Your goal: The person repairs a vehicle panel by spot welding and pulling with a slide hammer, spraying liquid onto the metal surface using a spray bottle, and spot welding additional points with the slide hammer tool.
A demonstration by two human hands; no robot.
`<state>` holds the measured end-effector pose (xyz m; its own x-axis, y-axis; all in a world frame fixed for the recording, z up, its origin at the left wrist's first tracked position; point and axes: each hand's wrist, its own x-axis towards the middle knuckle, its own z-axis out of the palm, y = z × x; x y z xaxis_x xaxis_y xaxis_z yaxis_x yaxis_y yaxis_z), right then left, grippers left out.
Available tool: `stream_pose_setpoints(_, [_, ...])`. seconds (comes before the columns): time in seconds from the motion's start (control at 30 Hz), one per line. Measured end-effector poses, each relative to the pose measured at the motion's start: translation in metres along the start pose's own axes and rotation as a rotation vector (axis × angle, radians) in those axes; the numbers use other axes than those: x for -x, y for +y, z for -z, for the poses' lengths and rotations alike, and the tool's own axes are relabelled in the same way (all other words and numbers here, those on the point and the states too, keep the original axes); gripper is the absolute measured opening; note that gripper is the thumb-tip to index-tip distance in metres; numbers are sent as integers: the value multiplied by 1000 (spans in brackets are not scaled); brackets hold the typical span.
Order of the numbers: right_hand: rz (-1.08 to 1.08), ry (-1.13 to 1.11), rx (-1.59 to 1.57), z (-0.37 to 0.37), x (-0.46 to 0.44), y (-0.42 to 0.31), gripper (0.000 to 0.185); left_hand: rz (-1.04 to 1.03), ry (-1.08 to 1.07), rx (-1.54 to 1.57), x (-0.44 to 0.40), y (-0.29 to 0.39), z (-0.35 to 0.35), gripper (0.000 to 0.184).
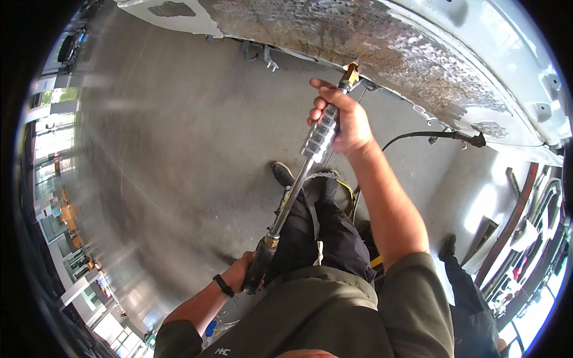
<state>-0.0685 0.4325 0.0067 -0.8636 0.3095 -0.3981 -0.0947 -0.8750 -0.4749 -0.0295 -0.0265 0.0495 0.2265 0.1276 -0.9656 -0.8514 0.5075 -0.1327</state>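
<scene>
A slide hammer (293, 200) runs diagonally across my front, from its dark grip up to a brass-coloured tip (352, 73). My left hand (240, 271), with a black band at the wrist, is closed around the dark rear grip. Close to the tip, my right hand (348, 122) wraps the front section beside the ribbed metal sliding weight (320, 138), its index finger partly stretched out. The tip is at the lower edge of a white vehicle panel (477, 65); whether it touches is unclear. Bare, rough, brownish metal (382, 56) shows across the panel.
A black cable (412, 134) with a clamp-like end hangs beside the panel's lower edge. Another person's dark-trousered leg (462, 286) is at right, near long parts on a rack (525, 232). Grey floor (161, 131) lies below; a yellow-and-black hose or cable (346, 190) is by my legs.
</scene>
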Motion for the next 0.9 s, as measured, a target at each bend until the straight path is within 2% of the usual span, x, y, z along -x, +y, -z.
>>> stream_pose_setpoints(0.03, [52, 21, 26, -2, 10, 14, 51, -33, -35, -53, 4, 1, 0, 62])
stream_pose_setpoints(0.07, [62, -63, 81, -7, 35, 38, 49, -69, -72, -108, 8, 5, -1, 63])
stream_pose_setpoints(0.1, [111, -263, -47, -10, 60, 81, 44, -106, -108, -161, 13, 9, -3, 63])
stream_pose_setpoints(0.13, [-91, -169, 215, -41, 97, 94, 38, -52, -66, -116, 20, 12, -6, 58])
stream_pose_setpoints(0.17, [-151, -136, -209, -40, 111, 124, 32, 10, -26, -63, 31, 9, -9, 53])
stream_pose_setpoints(0.2, [-248, -105, -155, -43, 122, 123, 27, 69, 14, -8, 36, 5, -12, 48])
stream_pose_setpoints(0.3, [-308, -46, -55, -44, 124, 117, 29, 81, 32, -9, 32, 2, -14, 48])
stream_pose_setpoints(0.5, [-277, -67, 21, -47, 101, 90, 27, -74, -5, -37, 6, 6, -15, 46])
stream_pose_setpoints(0.9, [-315, -14, -1, -40, 102, 87, 24, 3, -38, 94, 9, 12, -26, 33])
